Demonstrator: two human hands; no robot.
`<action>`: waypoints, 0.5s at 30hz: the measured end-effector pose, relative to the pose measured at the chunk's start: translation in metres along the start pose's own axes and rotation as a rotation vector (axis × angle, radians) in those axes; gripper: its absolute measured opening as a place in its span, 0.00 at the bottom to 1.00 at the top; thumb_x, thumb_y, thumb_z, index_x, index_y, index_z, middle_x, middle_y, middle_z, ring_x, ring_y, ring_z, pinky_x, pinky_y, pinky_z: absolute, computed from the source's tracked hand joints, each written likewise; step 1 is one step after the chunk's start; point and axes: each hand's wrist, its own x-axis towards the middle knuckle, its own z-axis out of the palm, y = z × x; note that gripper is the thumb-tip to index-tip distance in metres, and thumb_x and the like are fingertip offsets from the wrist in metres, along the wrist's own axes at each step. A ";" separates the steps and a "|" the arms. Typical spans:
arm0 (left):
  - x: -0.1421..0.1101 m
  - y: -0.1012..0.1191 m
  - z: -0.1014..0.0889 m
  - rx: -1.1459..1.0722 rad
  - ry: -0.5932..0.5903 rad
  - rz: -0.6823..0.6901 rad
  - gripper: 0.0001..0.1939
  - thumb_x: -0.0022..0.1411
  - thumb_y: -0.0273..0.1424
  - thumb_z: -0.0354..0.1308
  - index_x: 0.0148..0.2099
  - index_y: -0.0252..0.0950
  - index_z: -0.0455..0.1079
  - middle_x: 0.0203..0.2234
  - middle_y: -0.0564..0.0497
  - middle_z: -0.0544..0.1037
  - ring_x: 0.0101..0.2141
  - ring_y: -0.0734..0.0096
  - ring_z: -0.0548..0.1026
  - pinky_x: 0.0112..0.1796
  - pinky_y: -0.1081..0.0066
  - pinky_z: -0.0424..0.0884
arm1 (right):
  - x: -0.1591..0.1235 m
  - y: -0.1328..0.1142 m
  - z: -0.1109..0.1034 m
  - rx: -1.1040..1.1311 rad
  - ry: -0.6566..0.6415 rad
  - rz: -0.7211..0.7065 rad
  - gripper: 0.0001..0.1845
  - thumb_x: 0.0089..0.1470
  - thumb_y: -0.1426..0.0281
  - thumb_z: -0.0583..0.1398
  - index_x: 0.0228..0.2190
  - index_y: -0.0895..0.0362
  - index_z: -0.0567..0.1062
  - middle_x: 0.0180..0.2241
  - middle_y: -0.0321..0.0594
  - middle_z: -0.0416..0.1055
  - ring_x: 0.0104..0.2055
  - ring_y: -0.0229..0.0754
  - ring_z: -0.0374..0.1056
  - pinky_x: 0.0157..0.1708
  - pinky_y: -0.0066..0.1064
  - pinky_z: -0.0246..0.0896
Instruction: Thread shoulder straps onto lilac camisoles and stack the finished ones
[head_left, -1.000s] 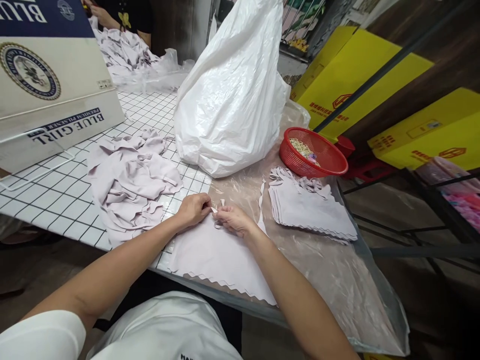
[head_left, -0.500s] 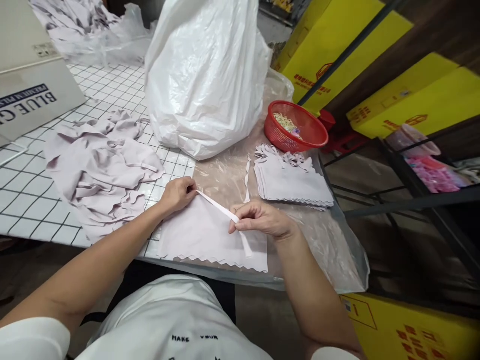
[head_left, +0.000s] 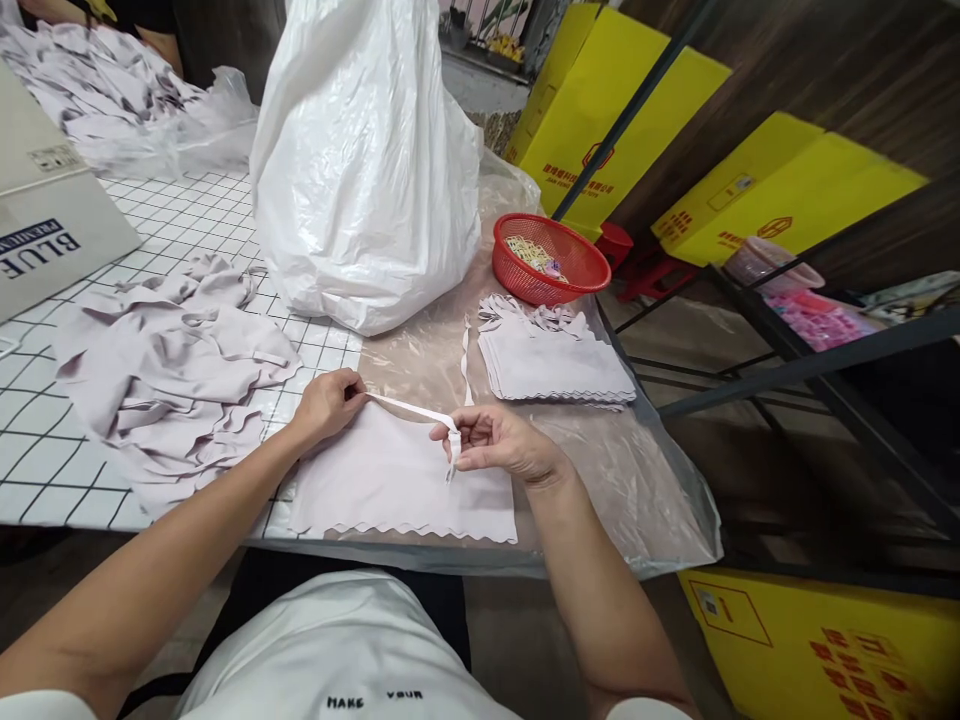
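A pale lilac garment [head_left: 405,480] with a wavy hem lies flat at the table's front edge. From its upper left corner a narrow strap [head_left: 409,405] stretches across to the right. My left hand [head_left: 330,402] is closed, pinching the strap's left end at that corner. My right hand [head_left: 499,440] holds the strap over the garment, thumb and fingers curled about it, and a short looped end hangs below the fingertips. A second strap [head_left: 466,360] lies loose on the plastic sheet, running up from behind my right hand.
A neat stack of similar garments [head_left: 555,365] sits right, below a red basket [head_left: 551,260] of small items. Left lies a loose garment heap [head_left: 180,370]. A big white bag [head_left: 367,180] stands behind, a carton [head_left: 60,220] far left. A dark metal rack [head_left: 810,360] borders the table's right.
The strap's tail, earlier hanging long over the garment, is now drawn up into a short loop at my right fingers. The whole view has shifted, so the scene sits further left.
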 end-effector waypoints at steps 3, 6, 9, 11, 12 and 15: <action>0.001 0.002 -0.003 0.013 -0.031 -0.014 0.10 0.54 0.38 0.54 0.31 0.37 0.70 0.26 0.51 0.78 0.28 0.67 0.73 0.31 0.70 0.66 | -0.002 0.003 0.003 -0.039 0.011 0.006 0.24 0.38 0.62 0.73 0.37 0.62 0.78 0.28 0.36 0.72 0.28 0.33 0.66 0.32 0.26 0.62; 0.004 0.003 -0.008 0.006 -0.064 -0.010 0.10 0.54 0.37 0.54 0.32 0.37 0.71 0.27 0.51 0.79 0.29 0.67 0.74 0.32 0.70 0.67 | -0.002 0.003 0.006 -0.155 0.026 0.033 0.20 0.43 0.62 0.70 0.36 0.61 0.78 0.26 0.35 0.71 0.28 0.33 0.64 0.31 0.26 0.58; 0.006 0.003 -0.013 0.021 -0.066 -0.015 0.09 0.55 0.36 0.54 0.33 0.37 0.72 0.28 0.51 0.79 0.30 0.66 0.75 0.33 0.70 0.68 | -0.001 0.002 0.009 -0.335 0.045 0.065 0.12 0.47 0.66 0.64 0.32 0.60 0.76 0.23 0.32 0.64 0.26 0.33 0.58 0.28 0.26 0.52; 0.006 0.003 -0.014 0.070 -0.073 0.005 0.08 0.55 0.34 0.54 0.34 0.37 0.72 0.30 0.50 0.78 0.31 0.66 0.76 0.34 0.70 0.69 | 0.000 0.002 0.010 -0.429 0.069 0.069 0.07 0.46 0.69 0.61 0.30 0.59 0.74 0.22 0.29 0.60 0.26 0.32 0.54 0.28 0.26 0.49; 0.005 0.004 -0.015 0.114 -0.070 0.024 0.08 0.55 0.32 0.54 0.35 0.37 0.72 0.32 0.49 0.78 0.32 0.65 0.76 0.34 0.70 0.70 | 0.001 0.002 0.010 -0.461 0.082 0.064 0.06 0.46 0.71 0.60 0.29 0.59 0.72 0.23 0.29 0.58 0.26 0.32 0.53 0.28 0.26 0.48; -0.001 0.013 -0.019 0.285 -0.028 0.106 0.13 0.55 0.26 0.51 0.40 0.35 0.74 0.40 0.44 0.76 0.34 0.63 0.76 0.35 0.68 0.70 | 0.004 0.005 0.010 -0.505 0.126 0.035 0.02 0.44 0.72 0.57 0.25 0.57 0.68 0.22 0.28 0.54 0.26 0.32 0.50 0.27 0.26 0.45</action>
